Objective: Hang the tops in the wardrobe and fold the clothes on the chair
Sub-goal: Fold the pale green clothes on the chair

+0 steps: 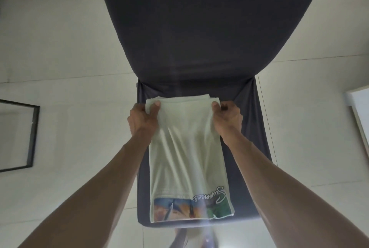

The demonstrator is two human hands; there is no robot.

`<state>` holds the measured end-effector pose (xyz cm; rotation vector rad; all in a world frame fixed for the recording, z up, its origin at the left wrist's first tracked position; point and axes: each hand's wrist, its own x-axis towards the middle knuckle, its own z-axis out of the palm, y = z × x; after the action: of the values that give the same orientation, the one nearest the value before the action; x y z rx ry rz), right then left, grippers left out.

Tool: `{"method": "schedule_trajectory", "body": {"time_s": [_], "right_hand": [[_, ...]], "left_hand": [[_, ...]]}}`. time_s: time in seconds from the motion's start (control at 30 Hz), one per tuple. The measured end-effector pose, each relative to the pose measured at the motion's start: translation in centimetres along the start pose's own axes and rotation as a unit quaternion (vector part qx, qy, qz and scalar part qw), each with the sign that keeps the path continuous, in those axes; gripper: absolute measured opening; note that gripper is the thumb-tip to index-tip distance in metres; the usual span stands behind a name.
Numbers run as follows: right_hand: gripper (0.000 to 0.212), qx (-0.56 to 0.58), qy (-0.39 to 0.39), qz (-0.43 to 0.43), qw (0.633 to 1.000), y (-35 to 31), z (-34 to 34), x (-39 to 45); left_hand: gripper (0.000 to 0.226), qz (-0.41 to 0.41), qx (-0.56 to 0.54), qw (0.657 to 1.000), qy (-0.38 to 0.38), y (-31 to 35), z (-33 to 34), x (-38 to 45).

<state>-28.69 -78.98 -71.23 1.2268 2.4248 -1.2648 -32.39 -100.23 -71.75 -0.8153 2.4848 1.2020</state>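
Scene: a chair (257, 148) in a dark fitted cover is seen from above, its tall back rising toward the top of the frame over a pale tiled floor (69, 48).
T-shirt: a pale green T-shirt (185, 148) is laid lengthwise on the seat, folded into a long narrow panel; it is stretched from the base of the chair back to the front edge of the seat.
Print: a colourful picture and the script word "Summer" are shown at the near end of the shirt, upside down to the camera.
Left hand: the left hand (142, 120) is closed on the far left corner of the shirt, thumb pressed on top and fingers curled under the cloth.
Right hand: the right hand (227, 119) is clenched on the far right corner, the fabric pinched between thumb and bent fingers.
Fabric: soft creases are drawn down the cloth from between the two grips.
Surroundings: a black-framed panel (18, 136) is seen at the left edge, and a white-edged object, only partly visible, at the right.
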Motion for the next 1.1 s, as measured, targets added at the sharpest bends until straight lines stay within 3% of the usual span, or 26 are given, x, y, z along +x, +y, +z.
{"method": "schedule_trajectory", "body": {"time_s": [0.13,0.43,0.57,0.63,0.73,0.87,1.1], "right_hand": [[0.027,-0.008,-0.026,-0.024,0.999,2.1,-1.6,-3.3],[0.025,-0.08,-0.125,0.012,0.989,9.2,-4.5,-9.8],[0.04,0.004,-0.103,0.03,0.994,9.9,-5.3,-9.6],[0.042,0.006,-0.13,0.028,0.991,10.5,-5.6,-10.1],[0.022,-0.023,-0.184,0.031,0.982,12.0,-6.1,-11.9],[0.024,-0.175,-0.293,-0.003,0.94,14.4,-7.1,-14.0],[0.044,-0.165,-0.231,0.02,0.959,16.1,-8.1,-15.6]], "left_hand": [[0.053,0.005,0.025,1.0,-0.014,-1.6,-1.4,-3.7],[0.034,-0.008,0.1,0.993,-0.058,-9.2,-2.9,-12.0],[0.031,-0.045,0.059,0.997,-0.026,-9.7,-3.6,-12.6],[0.035,-0.041,0.079,0.995,-0.041,-10.0,-3.9,-13.3],[0.034,-0.028,0.089,0.992,-0.086,-11.0,-4.0,-15.2],[0.032,-0.052,0.118,0.98,-0.154,-14.2,-4.3,-17.5],[0.038,-0.058,0.121,0.986,-0.101,-15.5,-4.4,-19.6]]}}
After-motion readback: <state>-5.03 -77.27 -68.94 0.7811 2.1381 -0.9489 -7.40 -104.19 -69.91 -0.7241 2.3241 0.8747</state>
